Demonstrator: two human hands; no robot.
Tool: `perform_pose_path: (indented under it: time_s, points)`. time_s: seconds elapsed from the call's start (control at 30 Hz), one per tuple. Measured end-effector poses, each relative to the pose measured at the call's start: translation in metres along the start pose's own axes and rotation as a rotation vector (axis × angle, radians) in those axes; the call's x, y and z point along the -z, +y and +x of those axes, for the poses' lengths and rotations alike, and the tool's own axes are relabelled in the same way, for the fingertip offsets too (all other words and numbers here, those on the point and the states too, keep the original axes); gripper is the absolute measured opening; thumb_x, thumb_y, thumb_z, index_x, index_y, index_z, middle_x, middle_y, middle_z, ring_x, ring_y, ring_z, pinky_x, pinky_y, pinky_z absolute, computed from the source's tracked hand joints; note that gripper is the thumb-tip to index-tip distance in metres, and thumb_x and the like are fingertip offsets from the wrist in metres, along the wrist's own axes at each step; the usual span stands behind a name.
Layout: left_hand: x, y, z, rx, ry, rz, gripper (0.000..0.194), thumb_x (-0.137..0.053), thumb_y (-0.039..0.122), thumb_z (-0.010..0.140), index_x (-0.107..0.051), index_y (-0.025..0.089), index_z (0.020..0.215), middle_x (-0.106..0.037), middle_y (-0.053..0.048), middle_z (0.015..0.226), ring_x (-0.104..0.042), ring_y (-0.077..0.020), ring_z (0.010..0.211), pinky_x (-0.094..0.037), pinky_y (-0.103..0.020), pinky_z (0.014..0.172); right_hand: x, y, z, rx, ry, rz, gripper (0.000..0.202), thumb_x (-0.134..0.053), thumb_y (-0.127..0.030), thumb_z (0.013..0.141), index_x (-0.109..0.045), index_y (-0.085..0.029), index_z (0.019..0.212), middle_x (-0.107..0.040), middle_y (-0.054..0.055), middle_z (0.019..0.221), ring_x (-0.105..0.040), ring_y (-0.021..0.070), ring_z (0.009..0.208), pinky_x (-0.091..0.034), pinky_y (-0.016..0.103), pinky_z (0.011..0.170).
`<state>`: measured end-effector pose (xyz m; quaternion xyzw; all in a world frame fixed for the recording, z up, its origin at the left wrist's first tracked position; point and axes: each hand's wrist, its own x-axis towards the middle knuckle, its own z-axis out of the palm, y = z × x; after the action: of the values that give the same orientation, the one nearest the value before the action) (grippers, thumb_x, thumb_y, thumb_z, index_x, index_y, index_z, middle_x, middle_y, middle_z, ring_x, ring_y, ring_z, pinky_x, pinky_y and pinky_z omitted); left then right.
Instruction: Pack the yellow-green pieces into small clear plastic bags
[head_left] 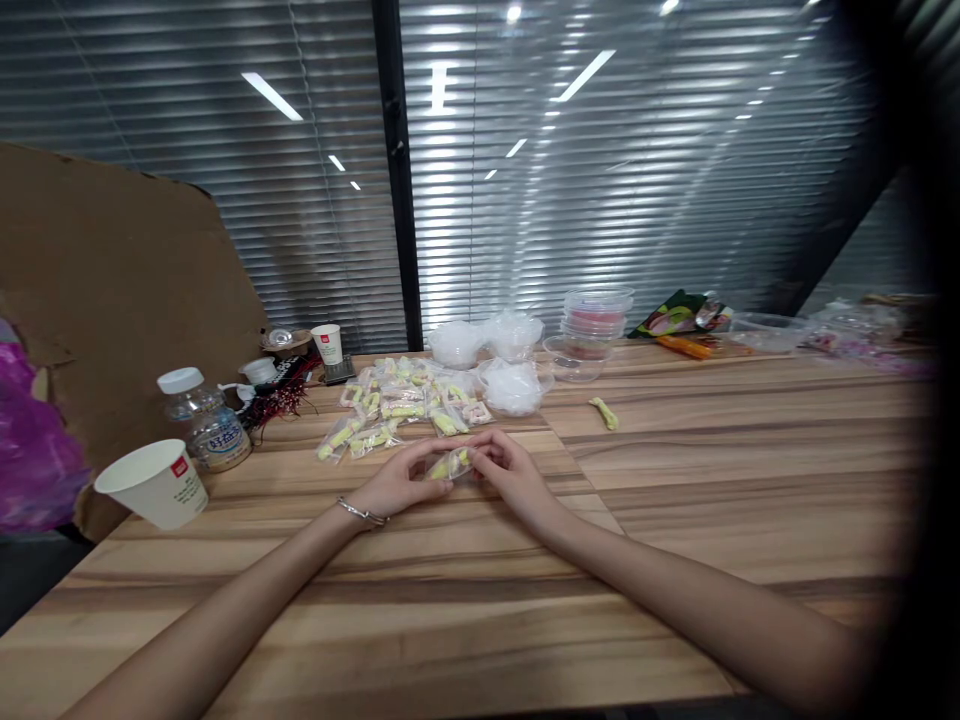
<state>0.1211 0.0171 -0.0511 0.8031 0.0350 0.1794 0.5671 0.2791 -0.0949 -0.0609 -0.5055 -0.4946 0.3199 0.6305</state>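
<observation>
1. the left hand (397, 482) is resting on the wooden table (675, 470), its fingers curling in and pinching the left end of a small clear packet (451, 464) with yellow-green pieces inside.
2. the right hand (514, 475) is gripping the right end of the same packet, fingertips pressing together on it, so both hands are meeting at the middle of the table.
3. the small clear packet is lying low, just above or on the tabletop between the two hands; i cannot tell whether it is touching the wood.
4. a thin bracelet (361, 513) is sitting on the left wrist.
5. just beyond the hands, a heap of similar packets (401, 405) is spreading across the table.
6. behind the heap, clear plastic bowls (517, 385) are standing, with a stack of clear lidded tubs (596, 315) to their right.
7. one loose yellow-green piece (604, 412) is lying alone on the wood, right of the bowls.
8. to the left, a white paper cup (156, 483) is tilting at the table edge, near a capped bottle (202, 420).
9. a second paper cup (328, 343) is standing upright farther back.
10. a brown cardboard sheet (112, 290) is leaning at the left side.
</observation>
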Motion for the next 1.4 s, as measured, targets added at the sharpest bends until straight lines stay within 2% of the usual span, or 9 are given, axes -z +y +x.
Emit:
perform_pose_path:
  time_s: [0.17,0.3,0.57,0.9,1.2,1.4]
  points:
    - [0.002,-0.002,0.0,0.05,0.053,0.045,0.045,-0.062,0.033,0.081,-0.054,0.019,0.123,-0.054,-0.01,0.127,-0.049,-0.0224,0.117,-0.034,-0.038,0.103,0.0,0.003,0.001,-0.034,-0.021,0.038,0.024,-0.061,-0.04,0.08,-0.052,-0.018,0.081,-0.056,-0.002,0.064,-0.052,0.0118,0.061,-0.037,0.024,0.059]
    - [0.004,-0.004,0.0,0.071,0.09,0.117,0.038,-0.059,0.037,0.083,-0.058,0.019,0.117,-0.058,-0.009,0.121,-0.051,-0.0216,0.112,-0.035,-0.037,0.102,0.001,0.005,0.001,-0.039,-0.067,0.045,0.027,-0.06,-0.043,0.081,-0.051,-0.018,0.08,-0.058,-0.001,0.065,-0.054,0.0122,0.061,-0.039,0.025,0.06]
    - [0.003,-0.003,0.0,0.101,0.132,0.189,0.038,-0.056,0.04,0.084,-0.061,0.018,0.115,-0.061,-0.007,0.118,-0.053,-0.0215,0.109,-0.035,-0.035,0.1,0.002,0.007,0.0,-0.043,-0.092,0.032,0.028,-0.057,-0.045,0.083,-0.051,-0.018,0.081,-0.059,-0.001,0.064,-0.053,0.0117,0.059,-0.04,0.025,0.06]
    - [0.004,-0.002,0.0,0.117,0.131,0.191,0.035,-0.052,0.044,0.085,-0.066,0.014,0.091,-0.065,-0.006,0.094,-0.055,-0.0196,0.089,-0.04,-0.03,0.084,0.001,0.011,0.0,-0.105,-0.128,0.061,0.032,-0.055,-0.049,0.083,-0.048,-0.019,0.078,-0.058,-0.002,0.06,-0.051,0.0105,0.053,-0.039,0.023,0.054]
    - [0.004,-0.006,-0.001,0.132,0.185,0.232,0.035,-0.052,0.044,0.085,-0.067,0.013,0.089,-0.065,-0.006,0.092,-0.055,-0.0195,0.086,-0.041,-0.029,0.082,0.0,0.01,0.001,-0.136,-0.17,0.094,0.034,-0.055,-0.051,0.083,-0.048,-0.018,0.077,-0.058,-0.002,0.057,-0.05,0.0099,0.052,-0.038,0.022,0.054]
    - [0.004,-0.003,-0.001,0.125,0.171,0.212,0.033,-0.053,0.043,0.085,-0.067,0.013,0.089,-0.065,-0.006,0.091,-0.056,-0.0188,0.085,-0.041,-0.029,0.082,0.002,0.011,0.001,-0.139,-0.193,0.088,0.033,-0.054,-0.051,0.084,-0.048,-0.018,0.08,-0.058,-0.002,0.059,-0.05,0.0098,0.053,-0.038,0.022,0.055]
